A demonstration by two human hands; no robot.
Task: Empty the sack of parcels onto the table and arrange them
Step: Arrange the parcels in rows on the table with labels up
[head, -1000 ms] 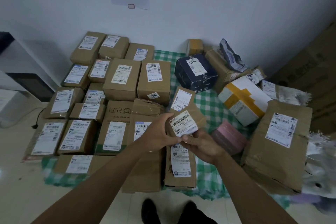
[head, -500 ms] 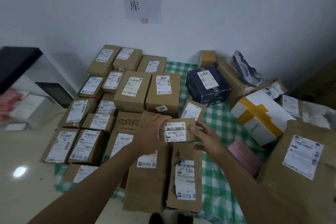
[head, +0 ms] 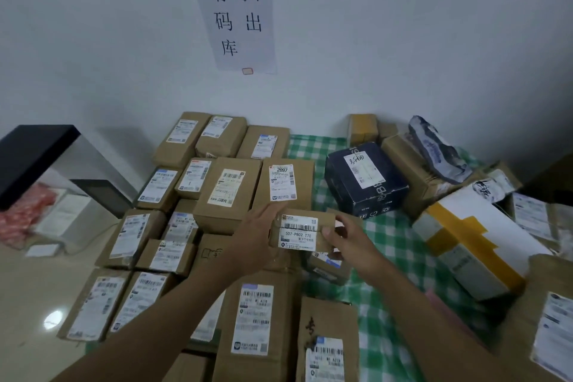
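Note:
A small brown parcel (head: 298, 232) with a white label reading "507-P802 T70" is held level between both hands, above the middle of the table. My left hand (head: 254, 242) grips its left end and my right hand (head: 344, 237) grips its right end. Below it lie tidy rows of brown cardboard parcels (head: 226, 192), labels up, on a green checked tablecloth (head: 313, 149). The sack is not in view.
A dark blue box (head: 366, 180), a white box with yellow tape (head: 471, 245) and a grey plastic mailer (head: 437, 149) crowd the right side. A large brown carton (head: 545, 319) sits at the front right. A paper sign (head: 238, 12) hangs on the wall behind; a black-topped shelf (head: 34, 158) stands left.
Both hands have carried the small parcel up and away from me, turning it level with its label facing up. The camera has tilted upward, showing more of the wall.

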